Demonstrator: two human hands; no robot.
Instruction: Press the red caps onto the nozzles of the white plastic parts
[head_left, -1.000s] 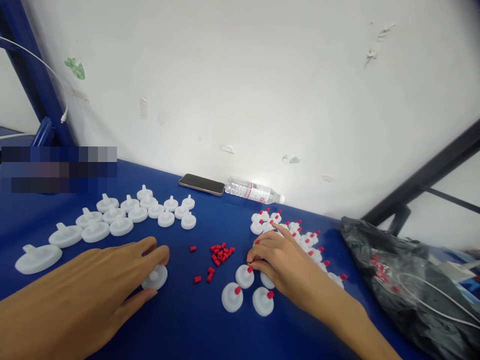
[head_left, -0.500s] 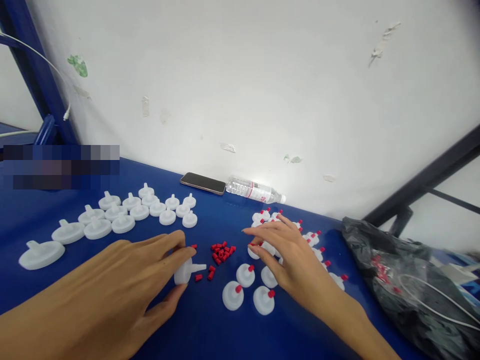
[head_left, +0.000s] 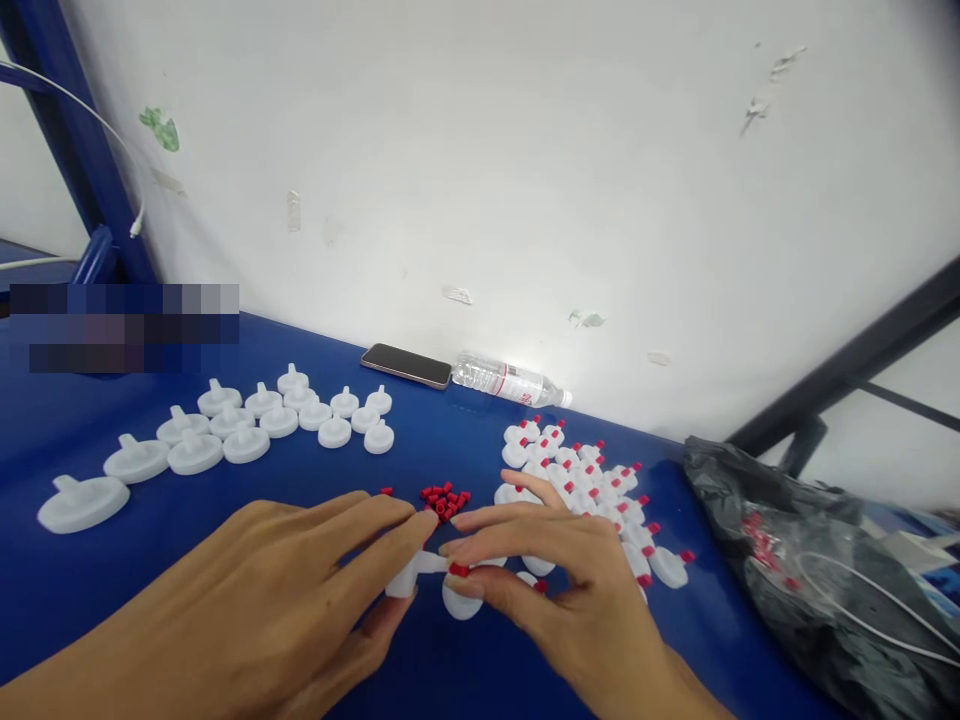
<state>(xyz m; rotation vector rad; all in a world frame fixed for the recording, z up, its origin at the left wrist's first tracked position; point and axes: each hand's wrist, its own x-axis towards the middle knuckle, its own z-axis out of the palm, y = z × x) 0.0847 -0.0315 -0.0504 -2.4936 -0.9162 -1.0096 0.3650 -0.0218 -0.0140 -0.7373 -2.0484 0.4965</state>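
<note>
My left hand [head_left: 322,590] holds a white plastic nozzle lid [head_left: 403,580] on its side, with the narrow spout pointing right. At the spout's end, my right hand [head_left: 555,570] pinches a small red cap [head_left: 459,570] between thumb and fingers. Whether the cap sits over the tip or only touches it, I cannot tell. Just beyond the fingers lies a pile of loose red caps [head_left: 444,500]. Under and behind my right hand stand several white lids with red tips [head_left: 670,567], partly hidden. To the left are several white lids without red tips [head_left: 196,455].
A phone [head_left: 406,365] and a clear plastic bottle [head_left: 510,380] lie along the wall on the blue table [head_left: 300,345]. At the right edge, a dark plastic bag [head_left: 787,600] holds more red pieces. A white cable [head_left: 82,105] hangs at the left.
My right hand has come left and down to the spout and now pinches a red cap there. My left hand has moved slightly right and down with the white lid.
</note>
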